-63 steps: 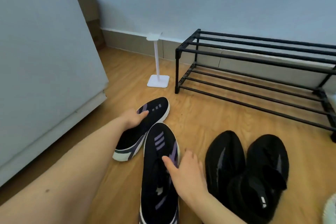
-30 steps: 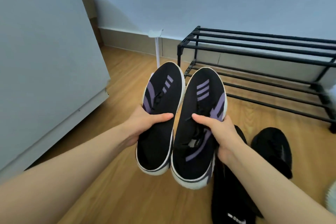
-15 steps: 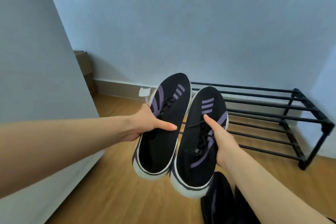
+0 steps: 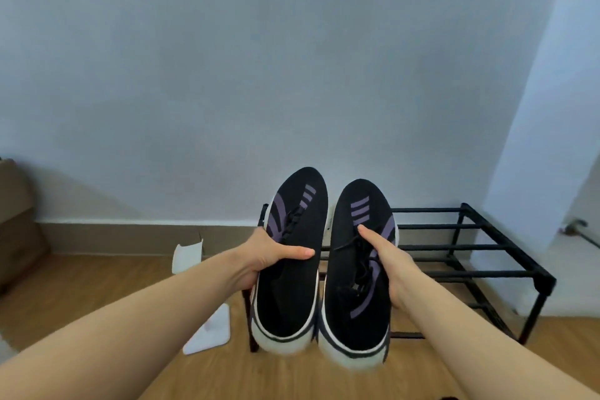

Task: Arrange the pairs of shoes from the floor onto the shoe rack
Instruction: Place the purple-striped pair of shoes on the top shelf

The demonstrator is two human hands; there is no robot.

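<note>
I hold the pair of black sneakers with purple stripes side by side in the air, toes pointing away from me toward the wall, heels tipped down toward me. The left shoe (image 4: 289, 256) is clamped in my left hand (image 4: 268, 258), thumb laid across the upper and fingers wrapped under the sole. The right shoe (image 4: 357, 273) is gripped by my right hand (image 4: 391, 265), index finger stretched along the laces and the rest curled round its outer side. The two shoes touch along their inner edges and hang just in front of the left end of the shoe rack (image 4: 470, 250), about level with its top tier.

To set them down well, I judge I should keep them pressed together as one unit, level the soles so they sit flat, and slide the toes forward over the top bars until both heels clear the front bar. The tiers are only thin rails with gaps between, so each sole should span at least two bars or a shoe may tip through. Starting at the rack's left end leaves room to its right for other pairs. Left of the rack stands a white stand (image 4: 207, 328) on the wooden floor (image 4: 97, 273); I should keep my left elbow clear of it.
</note>
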